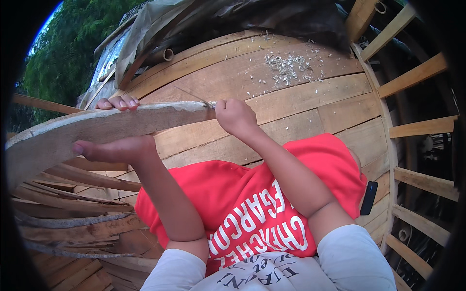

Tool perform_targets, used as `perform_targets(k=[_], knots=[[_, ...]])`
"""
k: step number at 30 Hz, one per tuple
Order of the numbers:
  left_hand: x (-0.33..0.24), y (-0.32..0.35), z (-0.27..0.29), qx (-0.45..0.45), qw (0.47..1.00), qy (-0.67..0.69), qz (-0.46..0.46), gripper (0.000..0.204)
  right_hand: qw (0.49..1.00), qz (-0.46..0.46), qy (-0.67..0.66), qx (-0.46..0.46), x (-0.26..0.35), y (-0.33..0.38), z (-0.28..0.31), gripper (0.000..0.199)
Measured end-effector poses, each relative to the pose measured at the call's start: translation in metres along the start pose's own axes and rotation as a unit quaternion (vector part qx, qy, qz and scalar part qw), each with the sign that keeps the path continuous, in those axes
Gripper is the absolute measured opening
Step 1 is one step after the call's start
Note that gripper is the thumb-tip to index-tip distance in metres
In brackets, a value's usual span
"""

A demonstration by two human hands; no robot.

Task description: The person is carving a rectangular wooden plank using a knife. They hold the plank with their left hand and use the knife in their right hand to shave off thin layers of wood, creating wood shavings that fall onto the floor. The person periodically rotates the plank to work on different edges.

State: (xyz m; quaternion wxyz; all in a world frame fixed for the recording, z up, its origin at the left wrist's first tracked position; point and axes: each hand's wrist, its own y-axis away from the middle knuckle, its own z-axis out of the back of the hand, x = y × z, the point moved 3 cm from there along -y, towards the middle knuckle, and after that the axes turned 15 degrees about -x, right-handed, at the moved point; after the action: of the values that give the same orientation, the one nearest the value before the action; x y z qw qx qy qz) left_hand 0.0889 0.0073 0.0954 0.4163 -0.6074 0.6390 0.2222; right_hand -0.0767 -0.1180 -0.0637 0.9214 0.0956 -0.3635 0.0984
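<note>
A long, curved, pale wooden board (170, 115) stretches from the left rim to the middle of the view, above my lap. My left hand (119, 149) grips it from below, thumb on the near face and fingertips over the top edge. At the board's right end, my right hand (235, 116) is closed in a fist around what looks like the handle of a knife; the handle itself is mostly hidden. The thin knife blade (191, 96) points up and left from the fist, crossing beside the board's top edge.
Pale wood shavings (289, 68) lie scattered on the plank floor (291, 99) ahead. A dark phone (369, 198) rests beside my red shorts (320, 160). Wooden slats (422, 127) line the right side; loose sticks (77, 220) lie at left. A grey tarp (155, 24) hangs at the back.
</note>
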Motion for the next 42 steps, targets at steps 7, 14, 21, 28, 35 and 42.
perform_targets(k=[7, 14, 21, 28, 35, 42], knots=[[0.0, 0.003, -0.012, 0.013, 1.0, -0.011, -0.02, 0.092, 0.997, 0.037, 0.005, -0.071, -0.016, -0.005, -0.017, 0.049], [0.0, -0.012, 0.01, -0.003, 1.0, 0.016, 0.011, 0.092, 0.992, -0.031, 0.104, -0.069, -0.051, -0.029, 0.012, 0.05], [-0.001, 0.002, -0.009, 0.004, 1.0, -0.015, 0.004, 0.088, 0.997, -0.056, 0.023, 0.05, -0.016, -0.008, -0.001, 0.056], [0.0, 0.006, -0.014, 0.042, 0.999, 0.028, 0.007, 0.092, 0.997, -0.066, -0.024, 0.019, -0.032, -0.013, -0.008, 0.06], [0.0, 0.001, 0.003, 0.019, 1.0, 0.008, 0.008, 0.09, 0.999, -0.017, -0.026, 0.045, 0.012, -0.008, 0.015, 0.055], [0.003, 0.0, 0.0, 0.02, 1.0, 0.014, 0.014, 0.09, 0.999, -0.02, -0.011, 0.03, 0.013, -0.002, 0.016, 0.051]])
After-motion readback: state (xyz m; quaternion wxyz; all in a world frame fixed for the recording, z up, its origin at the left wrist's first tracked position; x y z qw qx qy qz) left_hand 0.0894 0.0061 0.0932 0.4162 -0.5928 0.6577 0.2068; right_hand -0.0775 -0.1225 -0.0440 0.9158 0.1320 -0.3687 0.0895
